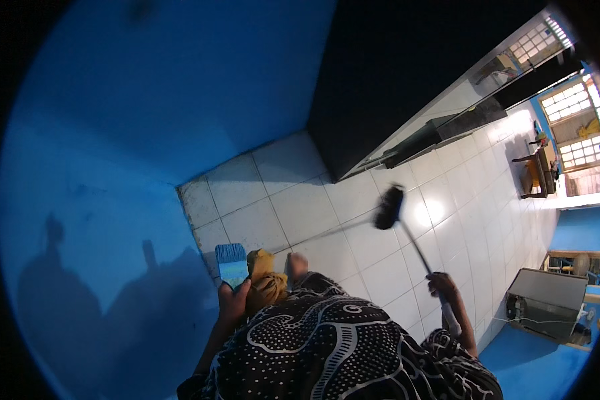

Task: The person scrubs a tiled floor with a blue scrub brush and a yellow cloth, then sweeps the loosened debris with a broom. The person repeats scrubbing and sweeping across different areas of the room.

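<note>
My left hand is closed around a wide, flat brush with blue bristles and a pale blue-green body, its bristles pointing up in the picture. Right beside that hand hangs a bunched mustard-yellow cloth; whether the fingers hold it too is hidden. On the other side, my right hand grips the thin dark shaft of a long-handled brush. Its black head is blurred and held out over the white tiles, and the pale grip end of the handle lies along my forearm.
Blue walls meet in a corner at the left. A tall dark cabinet-like block rises ahead from the white tiled floor. A wooden table stands far right near windows, with a grey box-shaped unit nearer. My bare foot shows below.
</note>
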Demonstrator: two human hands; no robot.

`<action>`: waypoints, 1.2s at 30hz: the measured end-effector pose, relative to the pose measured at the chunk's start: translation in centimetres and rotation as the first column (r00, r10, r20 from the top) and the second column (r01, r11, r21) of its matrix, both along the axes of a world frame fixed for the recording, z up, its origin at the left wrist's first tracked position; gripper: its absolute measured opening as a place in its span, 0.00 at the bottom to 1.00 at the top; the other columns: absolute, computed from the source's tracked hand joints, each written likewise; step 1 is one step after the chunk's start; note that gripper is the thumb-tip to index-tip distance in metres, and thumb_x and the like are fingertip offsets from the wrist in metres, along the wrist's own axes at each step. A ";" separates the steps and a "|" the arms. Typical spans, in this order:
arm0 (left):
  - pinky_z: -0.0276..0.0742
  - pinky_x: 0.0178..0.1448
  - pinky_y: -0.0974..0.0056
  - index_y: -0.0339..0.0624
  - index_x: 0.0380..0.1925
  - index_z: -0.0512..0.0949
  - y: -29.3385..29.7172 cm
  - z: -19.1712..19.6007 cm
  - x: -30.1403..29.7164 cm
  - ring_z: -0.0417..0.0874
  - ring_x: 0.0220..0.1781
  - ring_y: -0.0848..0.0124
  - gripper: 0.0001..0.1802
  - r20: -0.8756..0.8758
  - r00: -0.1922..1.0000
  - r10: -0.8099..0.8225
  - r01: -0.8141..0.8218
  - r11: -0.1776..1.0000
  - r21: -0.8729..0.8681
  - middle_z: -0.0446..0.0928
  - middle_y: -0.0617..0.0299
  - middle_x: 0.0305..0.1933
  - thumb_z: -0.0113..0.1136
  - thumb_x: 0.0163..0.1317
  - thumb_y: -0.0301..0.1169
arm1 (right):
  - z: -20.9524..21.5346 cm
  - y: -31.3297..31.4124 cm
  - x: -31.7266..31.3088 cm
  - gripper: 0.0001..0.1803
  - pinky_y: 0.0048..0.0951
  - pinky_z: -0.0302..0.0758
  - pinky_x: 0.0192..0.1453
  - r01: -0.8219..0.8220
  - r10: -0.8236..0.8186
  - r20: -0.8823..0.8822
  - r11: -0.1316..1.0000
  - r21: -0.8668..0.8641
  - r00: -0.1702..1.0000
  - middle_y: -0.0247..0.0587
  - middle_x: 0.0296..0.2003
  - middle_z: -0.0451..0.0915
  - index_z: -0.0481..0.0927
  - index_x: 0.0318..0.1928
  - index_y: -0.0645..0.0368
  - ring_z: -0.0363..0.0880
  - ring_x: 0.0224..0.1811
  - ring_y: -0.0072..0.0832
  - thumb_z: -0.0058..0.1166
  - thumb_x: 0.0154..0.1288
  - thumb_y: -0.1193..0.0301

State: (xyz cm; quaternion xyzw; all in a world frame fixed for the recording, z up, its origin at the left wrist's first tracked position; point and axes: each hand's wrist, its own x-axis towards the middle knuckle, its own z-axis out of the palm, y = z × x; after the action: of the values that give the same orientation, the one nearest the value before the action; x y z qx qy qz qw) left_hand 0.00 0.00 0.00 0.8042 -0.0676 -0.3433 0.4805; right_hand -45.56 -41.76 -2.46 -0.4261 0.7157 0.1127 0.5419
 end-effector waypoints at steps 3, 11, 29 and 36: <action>0.70 0.39 0.62 0.36 0.38 0.75 0.4 -1.7 0.6 0.76 0.35 0.69 0.14 -0.012 0.999 0.042 -0.042 0.999 -0.031 0.77 0.59 0.34 0.60 0.56 0.33 | -2.8 -3.6 -0.5 0.08 0.32 0.66 0.13 -0.058 -0.009 -0.246 0.963 -0.264 0.969 0.39 0.13 0.70 0.70 0.22 0.62 0.68 0.11 0.27 0.56 0.52 0.76; 0.69 0.41 0.62 0.35 0.39 0.75 12.9 -0.6 -5.6 0.77 0.37 0.68 0.14 0.020 0.973 0.232 -0.232 0.972 0.017 0.77 0.59 0.37 0.60 0.56 0.32 | 13.5 14.6 7.2 0.13 0.26 0.67 0.15 -0.606 0.611 -0.090 0.791 0.083 0.786 0.36 0.16 0.72 0.73 0.38 0.68 0.70 0.13 0.23 0.56 0.57 0.71; 0.69 0.43 0.61 0.33 0.43 0.73 27.9 -1.1 -19.2 0.76 0.42 0.65 0.18 0.282 0.921 0.268 -0.327 0.926 0.187 0.75 0.54 0.40 0.59 0.57 0.34 | -1.5 24.5 8.4 0.13 0.27 0.69 0.16 -0.569 0.371 0.516 0.767 0.299 0.772 0.35 0.14 0.71 0.78 0.41 0.63 0.69 0.12 0.23 0.51 0.63 0.66; 0.70 0.43 0.62 0.33 0.40 0.74 23.0 -0.4 -21.9 0.76 0.38 0.68 0.15 0.104 0.891 0.441 -0.447 0.894 0.035 0.76 0.58 0.37 0.58 0.57 0.32 | 1.8 6.7 -12.6 0.07 0.26 0.57 0.12 0.079 -0.146 0.228 0.957 0.279 0.963 0.31 0.12 0.64 0.72 0.32 0.64 0.62 0.09 0.21 0.47 0.61 0.71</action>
State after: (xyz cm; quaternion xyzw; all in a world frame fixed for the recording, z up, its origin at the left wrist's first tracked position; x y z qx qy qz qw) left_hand -21.87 22.95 -0.36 0.8271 0.1058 -0.1885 0.5189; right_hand -58.14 -35.05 -0.69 -0.3181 0.6444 0.1230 0.6845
